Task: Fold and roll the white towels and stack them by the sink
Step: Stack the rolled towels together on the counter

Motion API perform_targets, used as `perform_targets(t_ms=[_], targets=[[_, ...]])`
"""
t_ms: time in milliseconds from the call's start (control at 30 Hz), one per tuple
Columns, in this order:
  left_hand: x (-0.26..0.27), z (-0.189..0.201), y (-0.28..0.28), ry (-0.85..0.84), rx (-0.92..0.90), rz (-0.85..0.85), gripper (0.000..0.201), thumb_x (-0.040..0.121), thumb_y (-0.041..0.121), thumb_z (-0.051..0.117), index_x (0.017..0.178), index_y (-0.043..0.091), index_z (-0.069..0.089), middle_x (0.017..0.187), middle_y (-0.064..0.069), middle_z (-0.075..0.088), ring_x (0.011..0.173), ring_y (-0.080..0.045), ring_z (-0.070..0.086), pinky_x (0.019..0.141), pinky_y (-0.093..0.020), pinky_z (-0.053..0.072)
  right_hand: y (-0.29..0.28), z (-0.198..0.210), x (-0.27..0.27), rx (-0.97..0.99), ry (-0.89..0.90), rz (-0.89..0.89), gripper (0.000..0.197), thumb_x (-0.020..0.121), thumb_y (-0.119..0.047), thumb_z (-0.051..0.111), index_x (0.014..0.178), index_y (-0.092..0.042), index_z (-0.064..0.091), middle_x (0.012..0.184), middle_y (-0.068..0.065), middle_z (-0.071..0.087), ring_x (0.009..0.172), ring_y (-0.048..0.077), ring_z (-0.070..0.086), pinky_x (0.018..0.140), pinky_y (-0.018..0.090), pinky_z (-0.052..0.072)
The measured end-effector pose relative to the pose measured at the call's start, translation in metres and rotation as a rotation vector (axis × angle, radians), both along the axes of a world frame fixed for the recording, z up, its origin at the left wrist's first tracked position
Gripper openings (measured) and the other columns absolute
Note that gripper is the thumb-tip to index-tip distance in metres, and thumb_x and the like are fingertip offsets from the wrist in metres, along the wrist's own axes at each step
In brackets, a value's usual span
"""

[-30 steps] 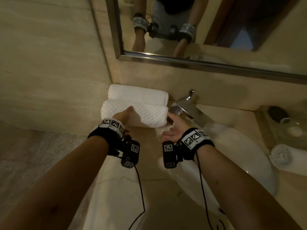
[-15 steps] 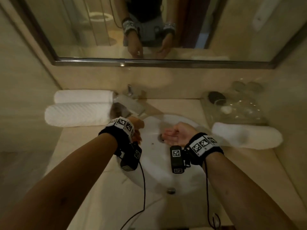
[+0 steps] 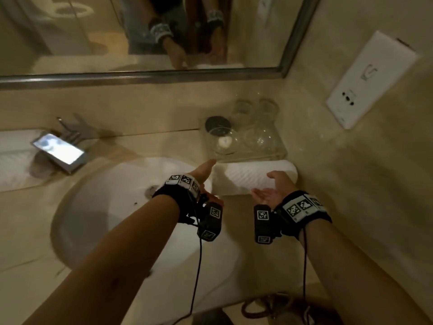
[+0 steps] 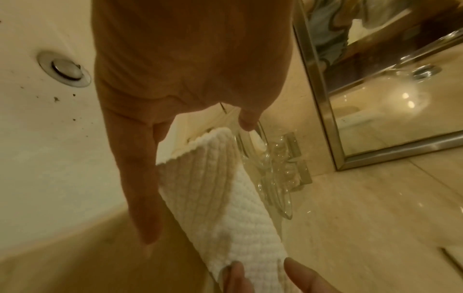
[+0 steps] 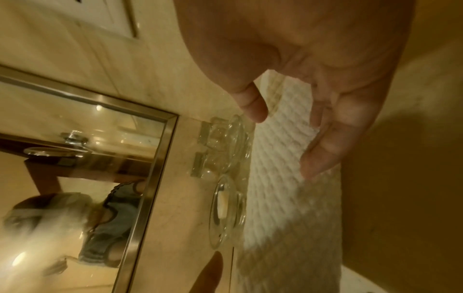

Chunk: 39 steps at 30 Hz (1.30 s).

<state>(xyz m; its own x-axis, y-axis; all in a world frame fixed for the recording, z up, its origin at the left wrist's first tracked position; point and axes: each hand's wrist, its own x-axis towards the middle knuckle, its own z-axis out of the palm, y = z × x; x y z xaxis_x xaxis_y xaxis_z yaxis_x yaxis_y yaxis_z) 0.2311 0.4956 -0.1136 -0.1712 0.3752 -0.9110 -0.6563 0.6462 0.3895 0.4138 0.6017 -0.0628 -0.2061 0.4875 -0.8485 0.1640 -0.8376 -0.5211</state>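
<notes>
Your left hand (image 3: 203,171) is spread loose, with straight fingers (image 4: 140,198) that hold nothing. The rolled towel (image 3: 248,177) lies on the bench (image 3: 234,212) just past your left fingertips, close to them, but you cannot tell if they touch it. Your right hand (image 3: 273,190) is spread loose too, palm turned up, with soft fingers (image 5: 323,142) that hold nothing. The towel's other end sits just under and beyond those fingers.

The towel lies between your two hands, with one end by each. Right behind it, farther from your fingers, stands a clear tray (image 3: 246,146) with glass bowls. The white sink (image 3: 112,207) is off to the left of your left fingers. Far to the left, past the tap (image 3: 61,148), more rolled towels (image 3: 14,160) lie on the bench.
</notes>
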Motion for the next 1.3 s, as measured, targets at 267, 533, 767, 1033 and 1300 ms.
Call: perform_targets(t_ms=[267,533,767,1033,1300], targets=[[0.018,0.002,0.035,0.083,0.008,0.083,0.061,0.071,0.059,0.07,0.107,0.013,0.052,0.103,-0.016,0.058,0.103,-0.038,0.058,0.094,-0.056,0.047,0.036,-0.016,0.011,-0.016,0.006,-0.083,0.082,0.08,-0.047,0.07,0.145,-0.015,0.03,0.142,0.015,0.042,0.127,0.035,0.045,0.099,0.055,0.041],[0.01,-0.021,0.045,0.171,-0.078,0.059,0.085,0.04,0.051,0.07,0.115,0.014,0.051,0.114,-0.017,0.06,0.099,-0.04,0.061,0.087,-0.053,0.049,0.049,-0.016,0.005,0.01,-0.023,-0.032,0.078,0.084,-0.057,0.061,0.145,-0.015,0.035,0.143,0.013,0.045,0.124,0.034,0.049,0.082,0.044,0.046],[0.008,-0.012,0.02,0.221,-0.081,0.105,0.09,0.033,0.046,0.072,0.113,0.012,0.052,0.112,-0.017,0.061,0.097,-0.038,0.062,0.086,-0.053,0.049,0.033,-0.011,-0.005,0.047,-0.05,-0.061,0.061,0.082,-0.042,0.062,0.132,-0.014,0.042,0.116,0.014,0.045,0.092,0.031,0.051,0.084,0.041,0.045],[-0.016,0.05,-0.081,0.207,0.005,0.182,0.035,0.077,0.038,0.057,0.091,0.006,0.052,0.087,-0.015,0.056,0.086,-0.031,0.058,0.089,-0.041,0.05,-0.032,0.017,-0.036,0.058,0.016,0.207,0.024,0.087,-0.03,0.059,0.09,-0.008,0.049,0.087,0.013,0.051,0.073,0.029,0.051,0.057,0.034,0.043],[-0.085,0.067,-0.209,0.308,0.043,0.289,0.032,0.073,0.035,0.061,0.089,0.007,0.057,0.086,-0.016,0.058,0.092,-0.032,0.056,0.097,-0.047,0.043,-0.131,0.032,-0.115,0.068,0.092,0.386,0.016,0.079,-0.017,0.052,0.09,-0.006,0.056,0.083,0.015,0.06,0.073,0.032,0.056,0.069,0.037,0.046]])
